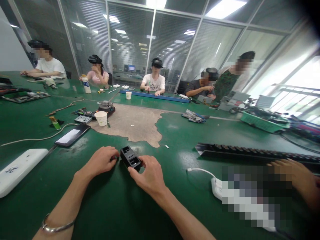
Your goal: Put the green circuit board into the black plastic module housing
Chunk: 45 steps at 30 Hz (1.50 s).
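Note:
A small black plastic device with rectangular slots in its top [130,158] sits at the middle of the green table, tilted toward the lower right. My right hand [149,171] grips its near right end between thumb and fingers. Just left of the device, a small gap away, my left hand [103,160] rests low over the table with its fingers curled in. Whatever those fingers may hold is hidden. A metal bangle [57,229] circles my left wrist.
On the left lie a phone [72,135] and a white power bank [21,170], with a paper cup [101,118] beyond. To the right are a black slotted strip [250,151], a white cable [201,170] and another person's hand [296,176]. Several people surround the far side.

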Tool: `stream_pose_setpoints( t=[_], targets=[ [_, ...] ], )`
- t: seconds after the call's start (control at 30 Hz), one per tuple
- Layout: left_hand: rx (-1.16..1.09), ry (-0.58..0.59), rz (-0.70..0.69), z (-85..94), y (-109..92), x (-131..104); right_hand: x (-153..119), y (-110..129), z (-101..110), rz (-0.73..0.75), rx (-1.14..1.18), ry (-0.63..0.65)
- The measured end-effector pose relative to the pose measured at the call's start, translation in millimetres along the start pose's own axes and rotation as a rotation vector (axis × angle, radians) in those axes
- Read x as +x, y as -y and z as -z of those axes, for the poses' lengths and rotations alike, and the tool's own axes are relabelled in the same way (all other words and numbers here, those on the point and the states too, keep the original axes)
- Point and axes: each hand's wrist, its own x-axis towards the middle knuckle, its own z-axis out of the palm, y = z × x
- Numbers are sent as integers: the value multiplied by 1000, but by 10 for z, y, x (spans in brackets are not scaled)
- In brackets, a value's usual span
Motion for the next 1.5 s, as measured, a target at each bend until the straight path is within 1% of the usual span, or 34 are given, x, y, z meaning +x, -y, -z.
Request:
stream_pose_setpoints(
  t=[0.13, 0.37, 0.53, 0.63, 0.77, 0.9, 1.0, 1.07, 1.13, 1.23, 1.33, 1.4, 1.5],
  targets=[
    [3, -13, 14, 17, 1, 0, -33, -10, -12, 6, -30, 22],
    [9, -14, 30, -37, 24, 7, -80, -13, -69, 45, -42, 48],
    [-26, -11, 32, -55, 24, 9, -112, -7, -117, 15, -82, 84],
    [-93, -26, 1, -63, -16, 12, -116, -22, -118, 3, -66, 66],
    [-166, -49, -17, -80, -49, 24, -103, -56, -72, 15, 43, 25],
    [-211, -54, -8, -91, -50, 34, -46, -94, 49, 15, 194, -45],
    [-242, -49, -13, -93, -51, 39, 34, -189, 159, -33, 242, -96],
    [-258, -31, -24, -94, -55, 45, 93, -294, 223, -91, 201, -112],
    [-265, -14, -30, -94, -63, 55, 143, -406, 274, -144, 122, -91],
    [-271, -10, -24, -90, -81, 70, 178, -521, 312, -210, 9, -17],
    [-284, -4, -26, -76, -104, 80, 166, -548, 302, -265, -94, 56],
    [-298, 5, -31, -61, -119, 82, 144, -543, 281, -266, -171, 85],
    [-308, 17, -31, -37, -133, 82, 114, -550, 258, -224, -250, 119]
  ],
)
